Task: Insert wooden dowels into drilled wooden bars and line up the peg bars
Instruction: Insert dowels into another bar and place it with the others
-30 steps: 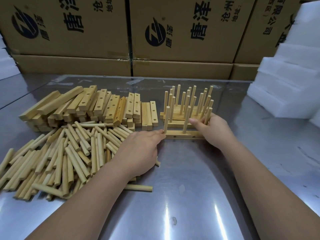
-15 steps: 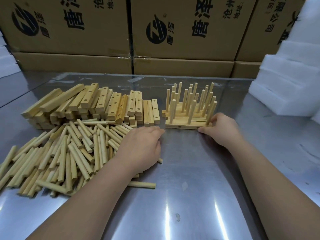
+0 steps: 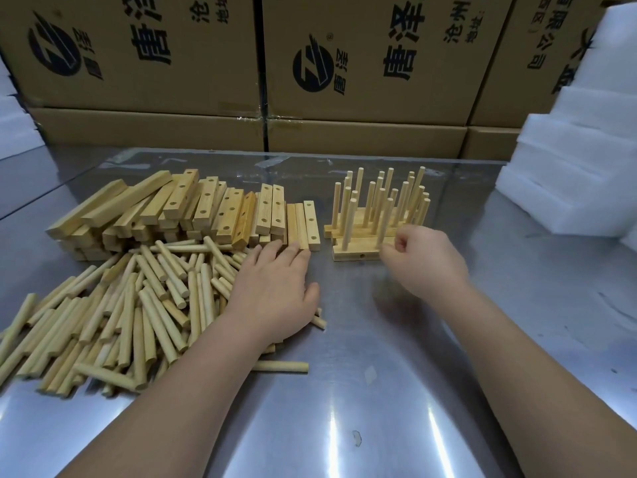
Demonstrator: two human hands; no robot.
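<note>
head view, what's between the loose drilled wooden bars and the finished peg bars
Only a narrow strip of bare steel table, shown in the head view.

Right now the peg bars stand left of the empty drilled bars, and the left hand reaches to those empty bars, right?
No: the head view shows the peg bars standing right of the empty drilled bars. The left hand does reach to those empty bars.
</note>
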